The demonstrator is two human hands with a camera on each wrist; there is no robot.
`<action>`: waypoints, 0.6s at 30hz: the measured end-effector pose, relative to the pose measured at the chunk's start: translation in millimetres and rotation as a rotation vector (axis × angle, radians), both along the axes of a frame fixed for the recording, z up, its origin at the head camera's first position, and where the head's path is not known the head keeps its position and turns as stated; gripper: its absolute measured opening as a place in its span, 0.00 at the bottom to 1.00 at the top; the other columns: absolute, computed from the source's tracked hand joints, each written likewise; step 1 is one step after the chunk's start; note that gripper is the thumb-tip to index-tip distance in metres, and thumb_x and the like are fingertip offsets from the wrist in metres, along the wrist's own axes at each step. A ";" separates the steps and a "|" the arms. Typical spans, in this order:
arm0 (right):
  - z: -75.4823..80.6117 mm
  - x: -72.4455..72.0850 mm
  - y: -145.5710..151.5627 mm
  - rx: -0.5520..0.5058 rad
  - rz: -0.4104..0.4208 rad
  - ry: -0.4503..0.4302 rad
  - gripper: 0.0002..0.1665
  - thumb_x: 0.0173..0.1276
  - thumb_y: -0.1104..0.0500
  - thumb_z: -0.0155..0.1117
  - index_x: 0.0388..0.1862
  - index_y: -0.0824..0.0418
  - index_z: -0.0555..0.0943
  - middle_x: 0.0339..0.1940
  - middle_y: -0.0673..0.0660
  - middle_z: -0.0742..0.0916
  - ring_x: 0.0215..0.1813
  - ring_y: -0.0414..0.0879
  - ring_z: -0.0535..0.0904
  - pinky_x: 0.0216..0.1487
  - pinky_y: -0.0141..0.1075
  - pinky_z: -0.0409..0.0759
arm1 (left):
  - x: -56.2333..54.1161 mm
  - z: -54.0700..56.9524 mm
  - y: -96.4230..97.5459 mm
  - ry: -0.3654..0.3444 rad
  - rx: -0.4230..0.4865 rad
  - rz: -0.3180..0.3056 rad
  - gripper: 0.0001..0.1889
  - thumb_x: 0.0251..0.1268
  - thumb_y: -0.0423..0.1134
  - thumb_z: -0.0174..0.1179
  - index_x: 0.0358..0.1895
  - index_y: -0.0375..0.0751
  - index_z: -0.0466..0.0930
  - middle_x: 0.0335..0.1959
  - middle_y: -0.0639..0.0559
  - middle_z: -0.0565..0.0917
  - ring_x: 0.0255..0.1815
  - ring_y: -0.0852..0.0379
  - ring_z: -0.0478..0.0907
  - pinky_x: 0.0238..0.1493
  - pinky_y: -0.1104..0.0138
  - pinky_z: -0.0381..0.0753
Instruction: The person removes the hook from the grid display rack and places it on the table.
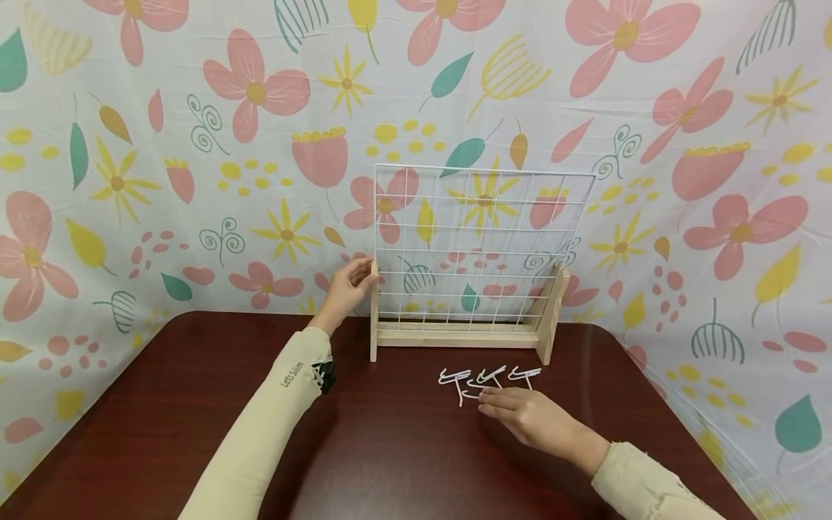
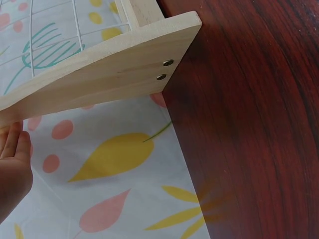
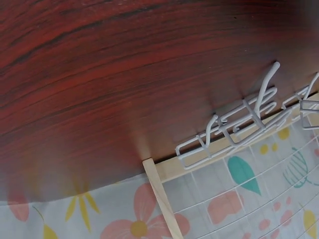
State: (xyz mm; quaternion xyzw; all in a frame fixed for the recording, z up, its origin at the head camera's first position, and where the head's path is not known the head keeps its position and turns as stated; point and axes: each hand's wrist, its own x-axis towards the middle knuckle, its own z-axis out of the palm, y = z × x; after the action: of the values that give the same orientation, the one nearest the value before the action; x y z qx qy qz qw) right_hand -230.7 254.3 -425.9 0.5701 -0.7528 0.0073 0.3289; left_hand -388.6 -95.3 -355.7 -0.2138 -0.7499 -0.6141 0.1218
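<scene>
A white wire grid panel (image 1: 484, 230) stands upright in a pale wooden stand (image 1: 455, 338) on the table. My left hand (image 1: 349, 290) grips the upper end of the stand's left side piece (image 1: 373, 325); in the left wrist view its fingers (image 2: 16, 147) meet the wood's edge. Several white wire hooks (image 1: 455, 377) lie in a group in front of the stand, seen close up as hooks (image 3: 273, 68) in the right wrist view. At their near side is my right hand (image 1: 533, 419), fingers extended; whether the fingertips touch a hook cannot be made out.
The dark red-brown table (image 1: 390, 448) reaches back to a flower-patterned cloth (image 1: 286, 173) hanging behind it. The stand's right side piece (image 1: 551, 318) rises behind the hooks. Two metal screws (image 2: 168, 62) show on the left side piece.
</scene>
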 end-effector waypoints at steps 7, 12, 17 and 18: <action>-5.0 0.0 1.1 0.061 0.006 0.042 0.30 0.81 0.60 0.32 0.40 0.64 0.86 0.41 0.57 0.88 0.46 0.48 0.85 0.46 0.38 0.83 | -1.4 -0.3 0.5 0.003 0.009 -0.003 0.22 0.68 0.30 0.58 0.64 0.29 0.70 0.58 0.33 0.77 0.60 0.40 0.74 0.61 0.54 0.75; -8.0 0.0 2.2 0.092 -0.012 0.044 0.33 0.82 0.60 0.29 0.39 0.62 0.87 0.41 0.56 0.88 0.45 0.47 0.85 0.46 0.38 0.83 | -2.4 -0.6 0.5 0.007 0.012 -0.001 0.23 0.68 0.30 0.58 0.64 0.28 0.70 0.58 0.32 0.76 0.60 0.39 0.73 0.61 0.53 0.75; -10.6 1.5 3.4 0.112 -0.027 0.057 0.34 0.82 0.60 0.27 0.38 0.61 0.87 0.40 0.55 0.88 0.44 0.47 0.85 0.45 0.38 0.83 | -1.7 -0.6 0.6 0.017 0.024 -0.015 0.24 0.68 0.29 0.57 0.65 0.26 0.68 0.58 0.29 0.75 0.61 0.36 0.72 0.62 0.50 0.73; -11.1 1.7 3.5 0.114 -0.030 0.056 0.35 0.82 0.60 0.27 0.38 0.61 0.87 0.40 0.55 0.88 0.44 0.47 0.85 0.44 0.38 0.84 | -1.3 -0.4 0.5 0.015 0.023 -0.015 0.24 0.68 0.29 0.57 0.65 0.26 0.68 0.59 0.29 0.75 0.61 0.37 0.72 0.62 0.50 0.73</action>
State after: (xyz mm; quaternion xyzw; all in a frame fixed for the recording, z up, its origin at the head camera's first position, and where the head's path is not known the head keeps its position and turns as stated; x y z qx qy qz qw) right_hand -229.0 257.8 -437.0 0.5765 -0.7510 -0.0563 0.3170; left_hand -389.8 -94.8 -356.0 -0.2225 -0.7403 -0.6219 0.1252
